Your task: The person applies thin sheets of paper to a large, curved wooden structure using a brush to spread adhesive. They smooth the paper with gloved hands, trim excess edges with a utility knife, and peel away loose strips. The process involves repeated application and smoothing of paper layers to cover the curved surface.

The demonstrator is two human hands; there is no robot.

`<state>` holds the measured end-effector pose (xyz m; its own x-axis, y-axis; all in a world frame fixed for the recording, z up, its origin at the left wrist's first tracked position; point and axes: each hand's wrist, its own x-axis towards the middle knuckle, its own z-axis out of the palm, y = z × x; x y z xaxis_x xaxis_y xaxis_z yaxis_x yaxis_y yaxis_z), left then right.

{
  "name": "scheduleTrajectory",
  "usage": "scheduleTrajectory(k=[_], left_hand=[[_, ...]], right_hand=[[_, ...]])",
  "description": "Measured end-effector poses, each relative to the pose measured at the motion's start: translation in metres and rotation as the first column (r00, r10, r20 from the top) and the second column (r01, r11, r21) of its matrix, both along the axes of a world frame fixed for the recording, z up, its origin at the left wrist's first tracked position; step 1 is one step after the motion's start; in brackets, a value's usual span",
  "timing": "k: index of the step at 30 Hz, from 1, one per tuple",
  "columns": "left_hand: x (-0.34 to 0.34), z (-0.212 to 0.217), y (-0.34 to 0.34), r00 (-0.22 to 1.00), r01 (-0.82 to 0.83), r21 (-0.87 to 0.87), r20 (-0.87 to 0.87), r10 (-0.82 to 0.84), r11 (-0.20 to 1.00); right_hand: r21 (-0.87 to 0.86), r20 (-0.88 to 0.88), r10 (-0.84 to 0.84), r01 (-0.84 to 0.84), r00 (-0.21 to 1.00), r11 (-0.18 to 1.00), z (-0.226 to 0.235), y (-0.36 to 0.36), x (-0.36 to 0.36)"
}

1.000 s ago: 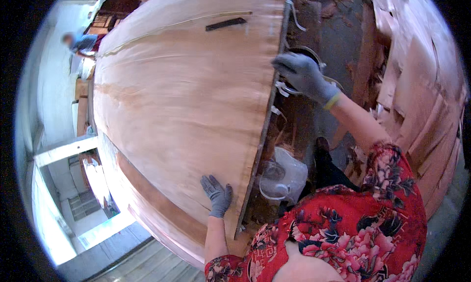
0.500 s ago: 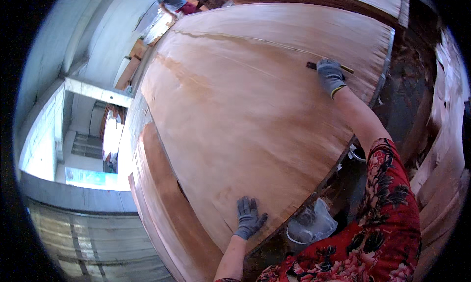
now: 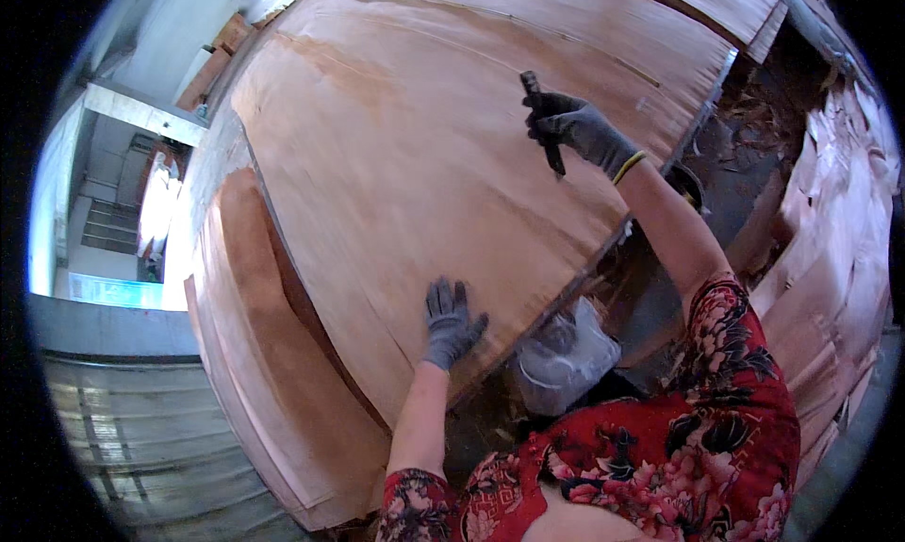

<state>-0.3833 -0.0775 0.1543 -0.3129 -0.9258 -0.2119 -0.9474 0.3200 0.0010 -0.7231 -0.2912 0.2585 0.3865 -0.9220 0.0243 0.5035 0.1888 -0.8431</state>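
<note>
A wide, pale brown wood veneer sheet (image 3: 377,184) lies in front of me, with darker stains and a thin split along its far part. My left hand (image 3: 452,325), in a grey glove, rests flat on its near part with the fingers spread. Above the sheet, farther right, my gloved right hand (image 3: 580,127) is closed around a black utility knife (image 3: 554,160). The knife is tilted, its lower end pointing toward the sheet; whether it touches the wood I cannot tell.
More veneer sheets (image 3: 255,287) lie along the left side. A clear plastic bag (image 3: 570,353) hangs or sits by the near edge. To the right are a heap of pale veneer (image 3: 820,231) and scraps on the dark floor (image 3: 745,137). Another stack (image 3: 716,14) stands at the far right.
My right hand has lifted from the sheet's far right and come nearer and leftward with the knife, now held more upright. My left hand stays flat on the sheet. The view has shifted.
</note>
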Motion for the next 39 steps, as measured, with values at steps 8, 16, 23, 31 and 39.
scheduleTrajectory(k=[8, 16, 23, 31, 39], left_hand=[[0.019, -0.017, 0.014, 0.562, -0.125, 0.029, -0.822, 0.095, 0.992], [0.011, 0.076, 0.190, -0.373, 0.645, 0.538, -0.398, 0.838, 0.543], [0.080, 0.083, 0.261, -0.562, 0.281, 0.720, -0.412, 0.717, 0.634], [0.129, 0.054, 0.280, -0.429, -0.140, 0.766, -0.618, 0.659, 0.628], [0.248, 0.025, 0.221, 0.321, -0.469, 0.448, -0.717, 0.619, 0.761]], right_hand=[[-0.733, -0.523, -0.460, -0.103, 0.718, 0.672, 0.046, 0.174, 0.082], [-0.547, -0.710, -0.600, -0.826, 0.370, 0.138, 0.054, 0.335, 0.184], [-0.757, -0.625, -0.606, -0.571, 0.493, 0.317, 0.032, 0.365, 0.273], [0.254, -0.233, 0.591, -0.538, 0.773, 0.804, -0.032, 0.374, 0.381], [0.117, -0.656, 0.286, -0.280, 0.699, 0.953, -0.033, 0.271, 0.460]])
